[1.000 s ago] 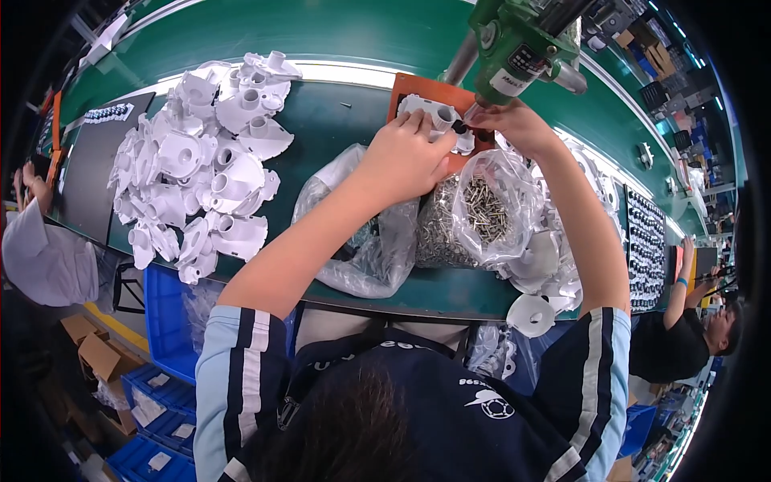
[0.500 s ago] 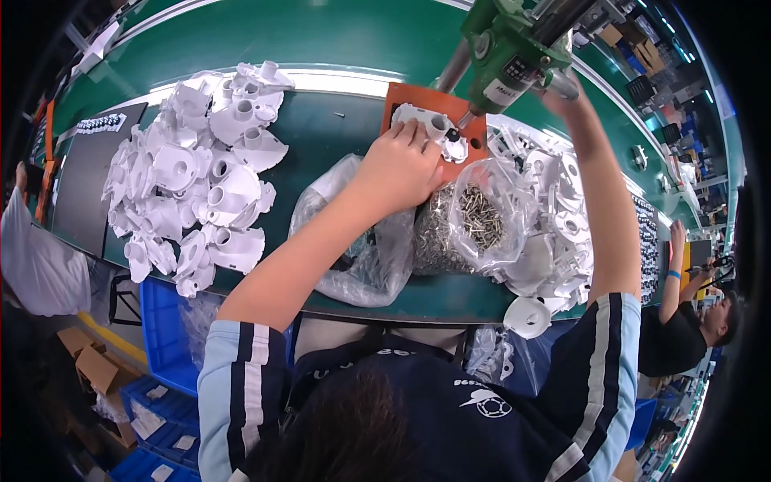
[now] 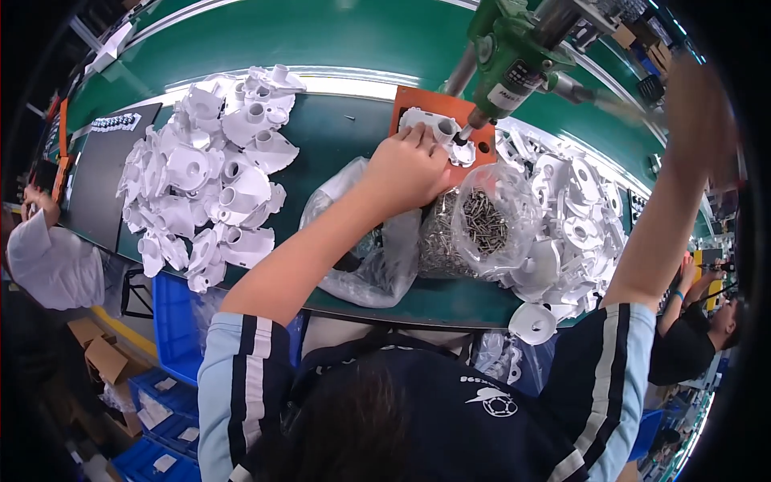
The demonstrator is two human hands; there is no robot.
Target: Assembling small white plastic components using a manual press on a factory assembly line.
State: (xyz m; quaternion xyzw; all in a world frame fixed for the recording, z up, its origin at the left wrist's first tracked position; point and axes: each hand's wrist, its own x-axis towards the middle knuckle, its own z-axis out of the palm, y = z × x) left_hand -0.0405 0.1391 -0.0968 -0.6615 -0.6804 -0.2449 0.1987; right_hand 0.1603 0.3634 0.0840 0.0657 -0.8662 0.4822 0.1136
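Note:
My left hand (image 3: 414, 167) grips a white plastic part (image 3: 416, 117) with its fingers bent over the near edge. That part, with a short round tube (image 3: 446, 127) on it, lies on an orange plate (image 3: 408, 97). Above stands a green machine head (image 3: 507, 60) like a bench press; its pointed spindle (image 3: 474, 124) meets a small black piece at the part's right end. Far out to the right is my right hand (image 3: 697, 104), smeared by motion, with its fingers unreadable. A blurred lever (image 3: 572, 88) runs from the machine toward it; contact cannot be made out.
An open clear bag of metal screws (image 3: 486, 225) sits beside my left wrist, another plastic bag (image 3: 377, 277) under my forearm. White parts are heaped at left (image 3: 193, 173) and right (image 3: 574, 213). One loose screw (image 3: 348, 118) lies on the green table. Blue bins (image 3: 173, 333) stand below.
My right hand has swung outward to the right, away from the machine head, and the lever has turned with it. The spindle has come down onto the part. My left hand stays on it.

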